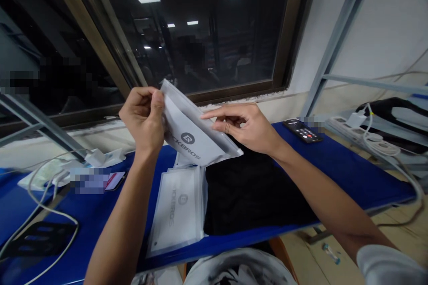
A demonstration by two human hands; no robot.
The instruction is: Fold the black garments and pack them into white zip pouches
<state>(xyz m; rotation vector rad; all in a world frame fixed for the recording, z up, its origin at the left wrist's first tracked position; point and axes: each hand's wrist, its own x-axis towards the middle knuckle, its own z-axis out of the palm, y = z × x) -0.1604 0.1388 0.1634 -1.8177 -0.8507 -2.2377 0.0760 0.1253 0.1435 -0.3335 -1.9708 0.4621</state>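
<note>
My left hand (pixel 144 118) pinches one end of a frosted plastic zip bag (pixel 207 144) between thumb and fingers. The bag is held tilted above the table and carries a dark round logo with lettering that ends in "KBROS". My right hand (pixel 245 127) is closed at the bag's zip edge, with the index finger lying along it and the thumb below. Under the raised bag, a stack of similar zip bags (pixel 175 213) lies on the blue tabletop (pixel 347 178). Black folded fabric (pixel 254 196) rests just right of the stack.
A phone with a lit screen (pixel 303 131) lies at the back right, near a power strip and white cables (pixel 381 144). Another phone (pixel 115 181) and more cables (pixel 50 209) are on the left. Metal frame posts (pixel 337 40) and a window (pixel 207 31) stand behind.
</note>
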